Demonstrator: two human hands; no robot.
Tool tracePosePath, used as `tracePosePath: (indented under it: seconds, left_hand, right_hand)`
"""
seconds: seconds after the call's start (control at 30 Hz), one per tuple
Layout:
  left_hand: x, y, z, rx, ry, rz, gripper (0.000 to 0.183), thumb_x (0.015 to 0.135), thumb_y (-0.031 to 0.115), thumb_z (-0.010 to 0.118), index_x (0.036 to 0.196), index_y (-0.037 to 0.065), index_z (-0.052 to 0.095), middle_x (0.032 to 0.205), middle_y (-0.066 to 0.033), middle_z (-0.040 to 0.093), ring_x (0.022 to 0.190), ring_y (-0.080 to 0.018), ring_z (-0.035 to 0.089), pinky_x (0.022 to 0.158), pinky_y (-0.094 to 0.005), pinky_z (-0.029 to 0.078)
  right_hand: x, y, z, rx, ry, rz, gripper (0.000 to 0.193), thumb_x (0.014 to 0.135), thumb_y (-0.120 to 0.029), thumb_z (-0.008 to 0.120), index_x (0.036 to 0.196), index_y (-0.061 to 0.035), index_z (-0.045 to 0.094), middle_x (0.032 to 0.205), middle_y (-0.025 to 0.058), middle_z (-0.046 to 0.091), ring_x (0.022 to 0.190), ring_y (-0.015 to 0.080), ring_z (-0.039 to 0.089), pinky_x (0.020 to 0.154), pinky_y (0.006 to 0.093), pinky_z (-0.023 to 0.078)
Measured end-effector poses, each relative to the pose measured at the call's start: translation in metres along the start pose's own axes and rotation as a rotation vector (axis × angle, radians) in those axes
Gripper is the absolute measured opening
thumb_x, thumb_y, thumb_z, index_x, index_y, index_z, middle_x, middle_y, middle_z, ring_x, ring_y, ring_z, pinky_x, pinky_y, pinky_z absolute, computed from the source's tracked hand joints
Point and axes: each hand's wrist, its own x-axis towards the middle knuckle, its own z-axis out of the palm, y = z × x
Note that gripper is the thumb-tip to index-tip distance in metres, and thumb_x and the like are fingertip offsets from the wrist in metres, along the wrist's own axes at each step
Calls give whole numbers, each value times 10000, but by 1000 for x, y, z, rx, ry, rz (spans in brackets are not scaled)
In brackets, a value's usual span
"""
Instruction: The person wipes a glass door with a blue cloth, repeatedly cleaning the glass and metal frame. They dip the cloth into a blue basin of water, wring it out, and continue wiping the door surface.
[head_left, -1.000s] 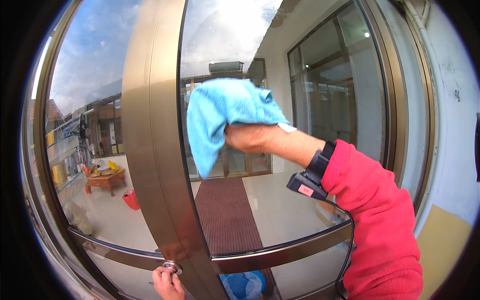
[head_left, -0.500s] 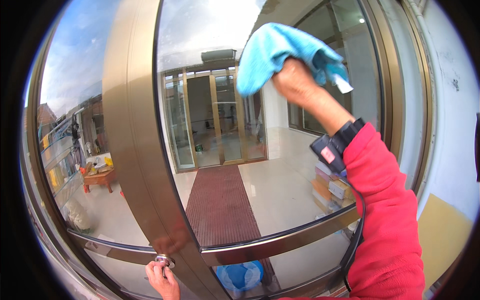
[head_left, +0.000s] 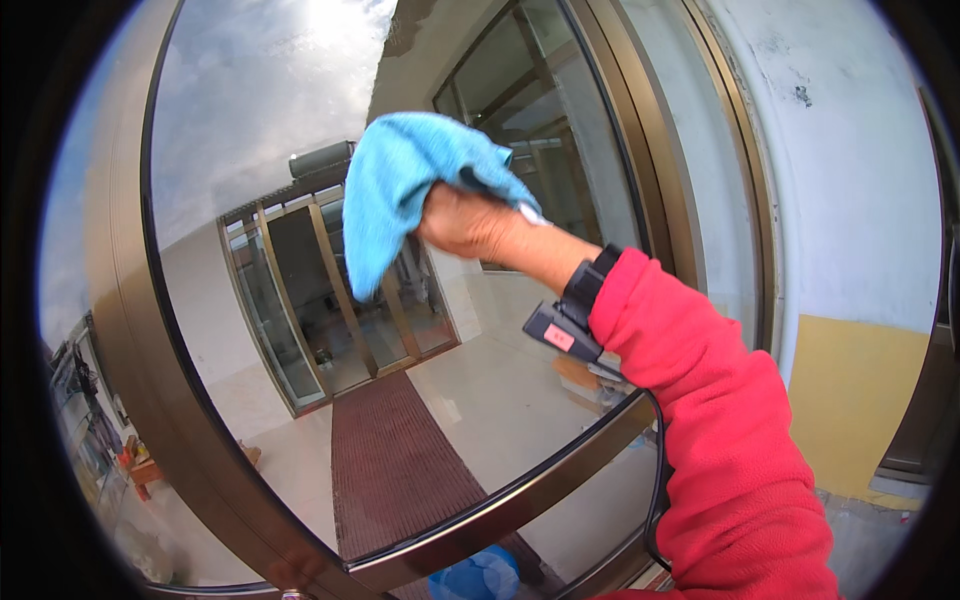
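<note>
My right hand is closed on a light blue cloth, held up against the large glass pane of a bronze-framed door. Part of the cloth drapes over the knuckles and hangs down on the left, and a small white tag shows near the wrist. A black strap with a small dark device circles that wrist, below a red sleeve. My left hand is out of view; only the top of the door knob shows at the lower edge.
A metal crossbar runs below the pane, and a thick upright frame stands on the left. Through the glass appear a dark red ribbed mat, a blue basin and a wooden stool. A black cable hangs along my right sleeve.
The view has turned toward the right and tilted. My right hand and the cloth sit further left and lower in the picture. My left hand, earlier at the knob, has dropped out of view.
</note>
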Motion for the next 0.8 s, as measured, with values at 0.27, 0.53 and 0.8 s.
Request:
tracePosePath:
  seconds: [0.27,0.53,0.8]
  left_hand:
    - [4,3,12,54,77,-40,131,923,106,599,1007,15,640,992,-163,584,946,-342,552,821,-415,460]
    - [12,-9,16,111,103,-69,162,899,124,642,985,-13,650,945,-194,608,878,-357,562,783,-439,472]
    - [16,-21,13,121,32,30,218,921,209,653,998,5,661,943,-174,627,896,-337,565,794,-452,480]
  right_hand:
    - [4,207,-46,-320,124,397,277,933,-217,510,1107,-69,667,1101,219,644,1043,388,609,890,453,496]
    - [-158,246,-42,-830,-325,367,358,890,-209,486,1190,-49,599,1194,173,609,1121,329,552,935,456,438]
    - [-253,118,-53,-577,-81,234,439,901,-253,520,1276,-27,550,1305,254,542,1174,419,521,1007,478,408]
